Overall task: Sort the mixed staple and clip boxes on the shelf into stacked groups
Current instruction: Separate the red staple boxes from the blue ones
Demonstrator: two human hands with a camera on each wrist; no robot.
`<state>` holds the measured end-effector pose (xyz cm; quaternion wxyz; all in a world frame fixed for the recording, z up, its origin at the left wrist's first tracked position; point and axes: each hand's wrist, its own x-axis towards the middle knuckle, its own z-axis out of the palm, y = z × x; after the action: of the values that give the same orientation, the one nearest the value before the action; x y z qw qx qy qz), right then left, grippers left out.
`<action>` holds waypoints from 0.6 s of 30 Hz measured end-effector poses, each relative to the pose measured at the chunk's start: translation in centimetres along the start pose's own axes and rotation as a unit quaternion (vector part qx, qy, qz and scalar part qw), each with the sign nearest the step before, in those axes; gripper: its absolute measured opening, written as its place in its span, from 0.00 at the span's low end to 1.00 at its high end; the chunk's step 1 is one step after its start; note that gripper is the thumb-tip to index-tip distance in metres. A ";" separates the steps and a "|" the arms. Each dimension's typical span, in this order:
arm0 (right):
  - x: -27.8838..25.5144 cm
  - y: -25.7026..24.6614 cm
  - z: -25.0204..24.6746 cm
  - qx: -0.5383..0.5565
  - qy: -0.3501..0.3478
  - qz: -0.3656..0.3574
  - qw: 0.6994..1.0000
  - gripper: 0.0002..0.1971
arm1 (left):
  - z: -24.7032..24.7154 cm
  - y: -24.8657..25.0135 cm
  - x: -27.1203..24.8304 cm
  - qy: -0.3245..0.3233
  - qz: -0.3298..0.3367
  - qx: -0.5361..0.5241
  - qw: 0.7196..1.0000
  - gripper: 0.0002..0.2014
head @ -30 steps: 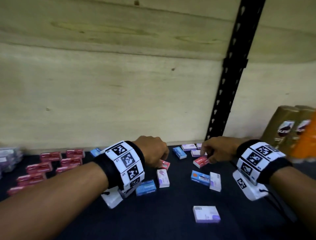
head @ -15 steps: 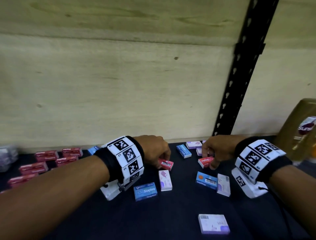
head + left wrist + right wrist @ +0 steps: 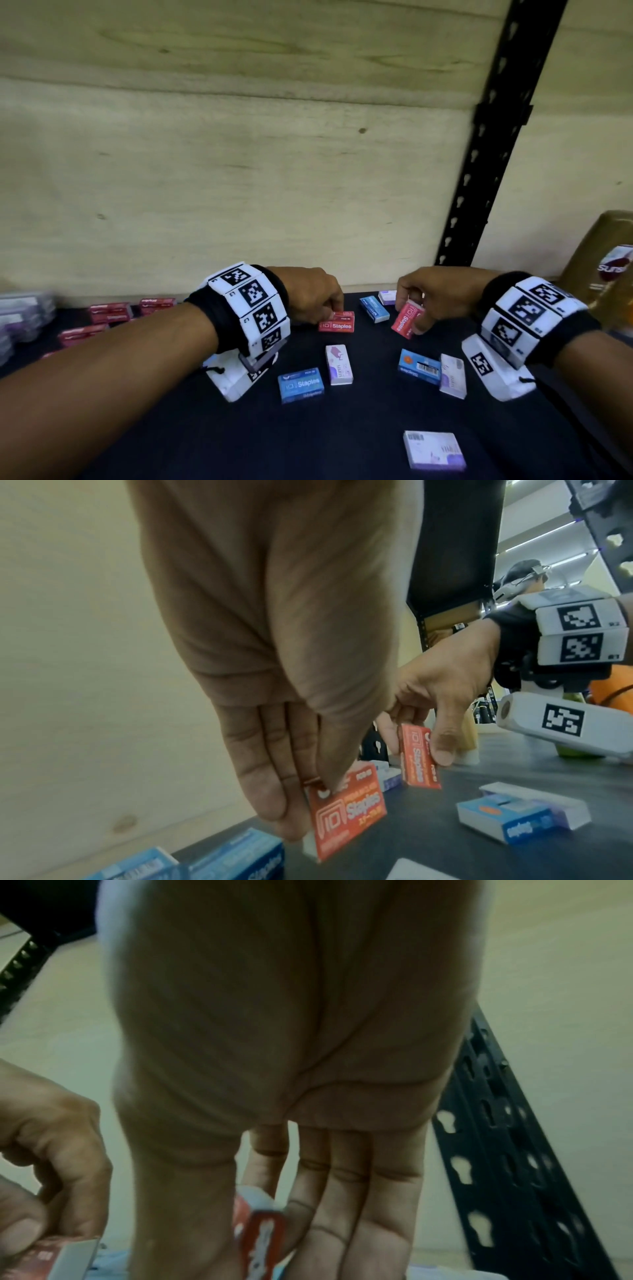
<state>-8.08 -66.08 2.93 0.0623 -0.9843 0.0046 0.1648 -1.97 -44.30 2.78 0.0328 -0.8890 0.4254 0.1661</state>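
Observation:
My left hand [image 3: 334, 308] pinches a red staples box [image 3: 336, 322] low at the dark shelf [image 3: 342, 428]; the left wrist view shows that box [image 3: 346, 813] tipped up between thumb and fingers. My right hand [image 3: 411, 310] grips a second red staples box [image 3: 407, 318], lifted and tilted, also seen as the red box [image 3: 418, 758] and the red box [image 3: 262, 1231]. Loose blue boxes [image 3: 300, 384], [image 3: 418, 366], [image 3: 374, 308] and white-purple boxes [image 3: 338, 365], [image 3: 452, 376], [image 3: 433, 450] lie around. Several red boxes [image 3: 109, 311] are grouped at the left.
Clear plastic boxes [image 3: 20, 308] sit at the far left. A golden bottle [image 3: 609, 267] stands at the right edge. A black slotted upright [image 3: 479, 171] runs up the wooden back wall behind my right hand.
My right hand has raised its red box off the shelf and tilted it. My left hand has closed on the other red box. The view has shifted left.

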 end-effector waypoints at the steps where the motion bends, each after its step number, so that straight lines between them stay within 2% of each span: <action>1: 0.0 -0.4 -0.2 -0.001 -0.002 -0.009 1.000 0.17 | -0.2 -0.2 -0.6 0.000 -0.001 0.002 1.000 0.15; 7: 0.2 -3.5 -0.9 -0.049 0.012 -0.047 0.998 0.09 | -1.0 -2.0 -4.4 0.014 -0.011 0.025 1.000 0.16; 12: 0.4 -7.3 -1.1 0.002 -0.019 -0.080 0.997 0.10 | -1.1 -4.0 -8.5 0.020 -0.041 0.024 0.999 0.16; 15: 0.3 -10.2 -1.1 -0.013 -0.022 -0.110 0.994 0.07 | -1.0 -5.3 -11.4 0.024 -0.066 0.017 0.997 0.15; 18: 0.4 -13.5 -1.0 -0.041 -0.006 -0.144 0.989 0.10 | -0.6 -6.7 -14.4 0.021 -0.091 0.011 0.996 0.14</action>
<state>-6.97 -52.84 5.32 0.0447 -0.9755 -0.1448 0.1596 -5.03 -29.41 7.48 0.0491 -0.9269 0.3451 0.1393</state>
